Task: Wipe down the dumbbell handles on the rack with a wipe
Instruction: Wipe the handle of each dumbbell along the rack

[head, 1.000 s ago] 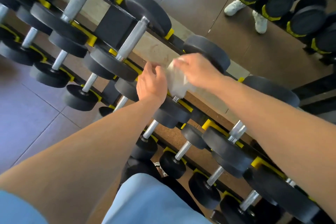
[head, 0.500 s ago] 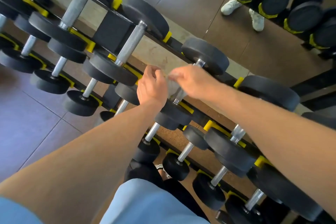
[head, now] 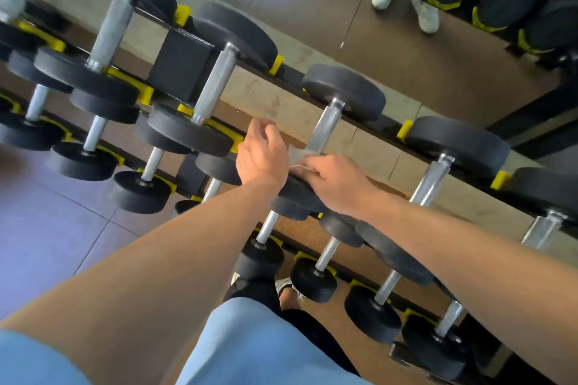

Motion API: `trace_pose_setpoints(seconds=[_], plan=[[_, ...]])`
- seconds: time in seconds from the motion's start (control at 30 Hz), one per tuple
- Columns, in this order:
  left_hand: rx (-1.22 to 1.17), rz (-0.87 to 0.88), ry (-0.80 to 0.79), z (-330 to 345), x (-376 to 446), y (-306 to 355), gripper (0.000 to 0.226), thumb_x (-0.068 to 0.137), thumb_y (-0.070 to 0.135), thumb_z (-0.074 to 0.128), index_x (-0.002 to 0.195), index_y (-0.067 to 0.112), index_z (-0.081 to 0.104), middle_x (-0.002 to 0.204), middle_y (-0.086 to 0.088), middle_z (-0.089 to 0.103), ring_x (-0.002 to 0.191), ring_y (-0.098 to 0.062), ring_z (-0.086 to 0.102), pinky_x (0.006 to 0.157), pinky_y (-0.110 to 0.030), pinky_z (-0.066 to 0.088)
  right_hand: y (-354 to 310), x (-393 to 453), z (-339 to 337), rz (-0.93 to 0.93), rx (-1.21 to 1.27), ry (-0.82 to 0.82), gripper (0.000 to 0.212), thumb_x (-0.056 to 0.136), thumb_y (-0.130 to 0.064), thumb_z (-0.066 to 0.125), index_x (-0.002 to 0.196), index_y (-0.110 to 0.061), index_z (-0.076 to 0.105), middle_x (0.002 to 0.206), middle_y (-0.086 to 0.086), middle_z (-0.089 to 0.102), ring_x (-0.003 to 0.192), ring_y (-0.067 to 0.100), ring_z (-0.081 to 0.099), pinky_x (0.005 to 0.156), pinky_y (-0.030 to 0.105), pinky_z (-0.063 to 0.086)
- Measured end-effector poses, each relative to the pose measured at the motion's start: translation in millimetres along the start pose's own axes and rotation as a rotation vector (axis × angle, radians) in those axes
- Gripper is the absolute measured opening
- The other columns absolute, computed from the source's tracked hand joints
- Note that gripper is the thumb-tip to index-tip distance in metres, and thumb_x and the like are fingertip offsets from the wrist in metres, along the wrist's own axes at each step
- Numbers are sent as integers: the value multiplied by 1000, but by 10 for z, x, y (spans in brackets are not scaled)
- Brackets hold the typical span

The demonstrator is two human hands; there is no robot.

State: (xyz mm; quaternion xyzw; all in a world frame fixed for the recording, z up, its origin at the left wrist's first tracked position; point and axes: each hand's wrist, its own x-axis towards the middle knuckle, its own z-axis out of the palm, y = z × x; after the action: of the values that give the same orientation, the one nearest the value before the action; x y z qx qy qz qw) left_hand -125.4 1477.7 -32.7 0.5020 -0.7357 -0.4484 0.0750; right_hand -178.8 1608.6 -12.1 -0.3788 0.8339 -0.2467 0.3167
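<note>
The wipe (head: 298, 157), crumpled white, is pinched by the curled fingers of the right hand (head: 336, 184) against the near end of a knurled steel dumbbell handle (head: 327, 128) on the rack's top tier. It has been drawn down the handle within the last second, suggesting one stroke ending. The left hand (head: 261, 156) hovers beside, loosely curled, holding nothing visible.

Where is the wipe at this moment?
In the head view, the wipe is near the centre, between the left hand and the right hand, at the lower end of a top-row dumbbell handle.
</note>
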Motion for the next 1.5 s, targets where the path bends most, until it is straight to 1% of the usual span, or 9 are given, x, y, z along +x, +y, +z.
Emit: trace_pose_setpoints(seconds=[0.17,0.27,0.5,0.63,0.7,0.83,1.1,1.3,1.5], plan=[[33,11,-66,-22,28,-17,28,100,33,31,110,26,56,84,6,57,77,-15,55,71,-32,40,236,-209,36,858,798,713,35,98,-44,56,121,-22,67,114,-1,70,108,21,65,95,42,53],[62,33,-98,-37,27,-31,25,101,35,31,108,28,54,83,6,57,79,-19,57,74,-35,46,194,77,-229,1049,1116,1024,21,97,-37,58,99,-19,69,93,2,66,92,25,66,85,38,55],[115,59,-141,-52,63,-15,24,100,36,29,104,29,52,89,0,62,82,-27,60,78,-43,50,-311,451,43,775,168,551,29,98,-10,51,125,-14,61,118,9,65,109,28,63,85,36,53],[140,64,-177,-56,76,-21,25,100,37,29,106,29,52,91,-1,64,84,-28,59,81,-43,49,-270,132,102,794,-47,44,17,96,-12,56,111,-9,62,87,4,60,80,22,62,63,32,51],[140,64,-190,-70,65,-20,25,100,37,28,106,30,52,90,-1,64,84,-28,60,81,-43,49,-195,149,-59,898,175,114,15,98,-12,52,109,-8,61,82,3,56,76,18,57,60,30,47],[140,78,-195,-80,62,-10,24,100,36,28,104,30,51,85,0,63,80,-27,60,77,-41,48,-128,384,-333,1045,711,713,25,102,-11,45,121,-5,60,101,8,58,97,26,59,83,37,50],[133,99,-191,-97,60,-8,20,101,32,31,102,29,51,78,5,59,72,-20,57,69,-35,42,-295,238,17,937,68,12,21,96,-21,57,112,-8,61,91,6,61,80,19,59,66,33,49],[127,105,-194,-95,62,-6,22,101,35,31,105,30,52,83,3,64,75,-23,63,74,-40,53,41,396,-380,1013,535,665,23,99,-12,49,114,-9,66,103,9,65,85,24,58,66,31,44],[138,99,-205,-101,76,-13,24,101,33,32,108,28,54,83,3,62,74,-22,57,69,-34,42,-293,345,-31,802,-213,121,15,95,-11,59,109,-8,63,93,5,60,91,24,64,71,33,49]])
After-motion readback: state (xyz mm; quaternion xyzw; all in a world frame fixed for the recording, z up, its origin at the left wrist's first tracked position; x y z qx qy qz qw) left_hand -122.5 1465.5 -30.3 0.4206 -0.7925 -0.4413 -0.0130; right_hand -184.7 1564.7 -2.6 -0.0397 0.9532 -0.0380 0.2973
